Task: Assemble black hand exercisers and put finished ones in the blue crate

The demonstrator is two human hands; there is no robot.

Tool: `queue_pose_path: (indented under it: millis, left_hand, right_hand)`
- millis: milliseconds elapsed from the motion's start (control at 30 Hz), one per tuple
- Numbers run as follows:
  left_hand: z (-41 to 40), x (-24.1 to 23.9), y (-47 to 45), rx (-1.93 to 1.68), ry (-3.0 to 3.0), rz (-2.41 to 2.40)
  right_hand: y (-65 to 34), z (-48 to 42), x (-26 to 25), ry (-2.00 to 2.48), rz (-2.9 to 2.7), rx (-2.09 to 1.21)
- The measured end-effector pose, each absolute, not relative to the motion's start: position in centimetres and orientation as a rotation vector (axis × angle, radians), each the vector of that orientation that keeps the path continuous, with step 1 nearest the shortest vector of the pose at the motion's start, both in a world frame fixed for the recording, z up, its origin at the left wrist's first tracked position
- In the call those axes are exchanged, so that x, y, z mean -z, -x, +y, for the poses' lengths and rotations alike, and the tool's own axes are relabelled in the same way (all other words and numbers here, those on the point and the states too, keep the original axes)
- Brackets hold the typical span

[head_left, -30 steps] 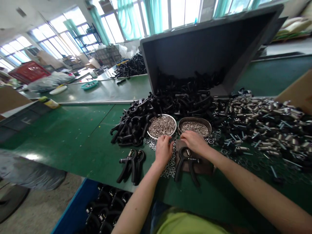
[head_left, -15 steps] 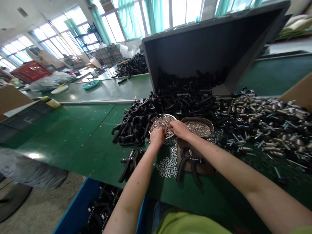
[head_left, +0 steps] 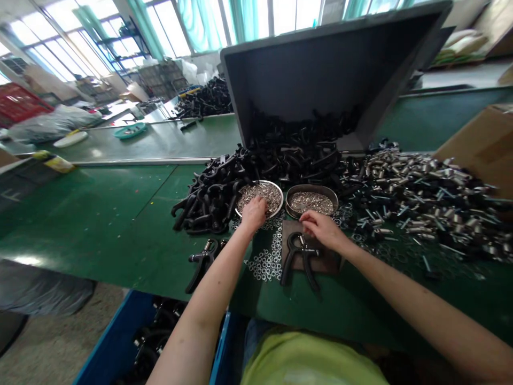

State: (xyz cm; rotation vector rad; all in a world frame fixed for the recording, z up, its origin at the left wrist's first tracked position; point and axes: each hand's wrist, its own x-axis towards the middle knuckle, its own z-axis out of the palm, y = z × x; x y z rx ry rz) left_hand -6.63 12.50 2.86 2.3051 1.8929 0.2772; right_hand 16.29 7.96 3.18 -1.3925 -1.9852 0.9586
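Note:
My left hand (head_left: 254,214) reaches into a round white dish (head_left: 281,201) of small metal pins (head_left: 260,191). Its fingers are bent together among the pins; whatever is between them is too small to make out. My right hand (head_left: 320,229) hovers above a dark flat plate (head_left: 289,229), its thumb and fingers drawn together, with no item discernible in them. Just below it, a black hand grip (head_left: 303,251) with a metal spring rests on that plate. A second hand grip (head_left: 203,262) lies left of my left forearm, which partly covers it.
An oval metal tin (head_left: 335,199) of small parts stands behind my right hand. Many washers (head_left: 265,266) lie between the hand grips. Black handles (head_left: 208,200) are heaped before a tipped grey bin (head_left: 312,69). Springs and bolts (head_left: 425,187) pile up at right; a blue crate (head_left: 108,342) stands below.
My right hand has left the round dish and moved right and toward me, over the plate by the hand grip. My left hand remains at the dish. The view has shifted slightly.

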Motion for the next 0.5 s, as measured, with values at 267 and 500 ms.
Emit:
queue_pose_path:
  millis: [267, 500]
  left_hand:
    - [12.8, -2.8, 7.4, -0.352, -2.249, 1.754]
    - [12.8, -2.4, 7.2, -0.676, -1.997, 1.77]
  right_hand:
    - [-16.9, 7.1, -1.3, 1.464, -1.972, -0.952]
    - [-15.8, 7.4, -1.0, 1.494, -2.133, -0.7]
